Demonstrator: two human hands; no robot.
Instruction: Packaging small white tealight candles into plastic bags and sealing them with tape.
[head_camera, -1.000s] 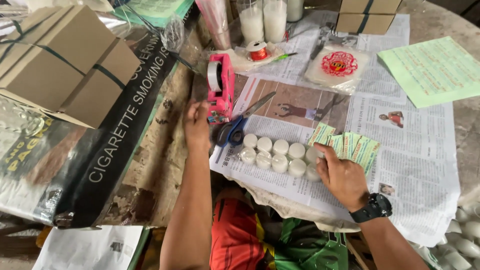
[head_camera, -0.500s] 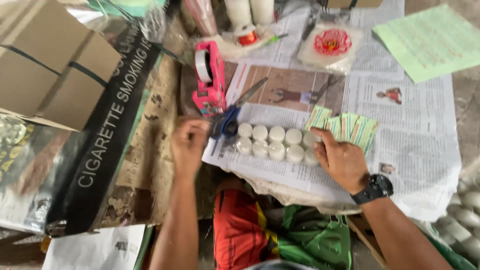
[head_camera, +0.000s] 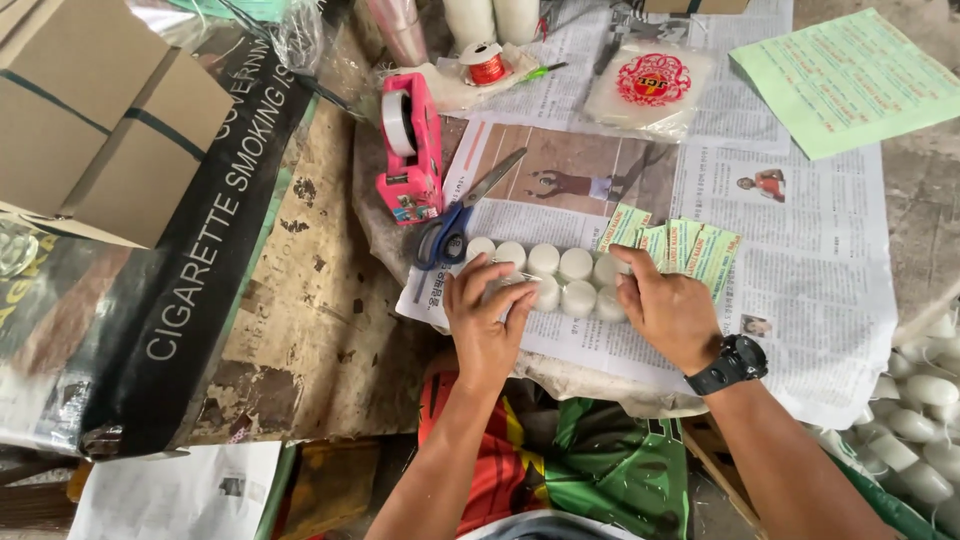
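Two bare hands on a clump of round white wax candles, set in two rows on the spread newspaper covering the counter. Left hand at the clump's left end, fingers spread and pressing on the candles. Right hand at the right end, fingers bent and pushing in against the candles, black watch at the wrist. Just behind the right hand, a fan of small green paper labels. Just past the left hand, blue-handled scissors, and beyond those a pink plastic tape dispenser. Far left, brown cardboard boxes.
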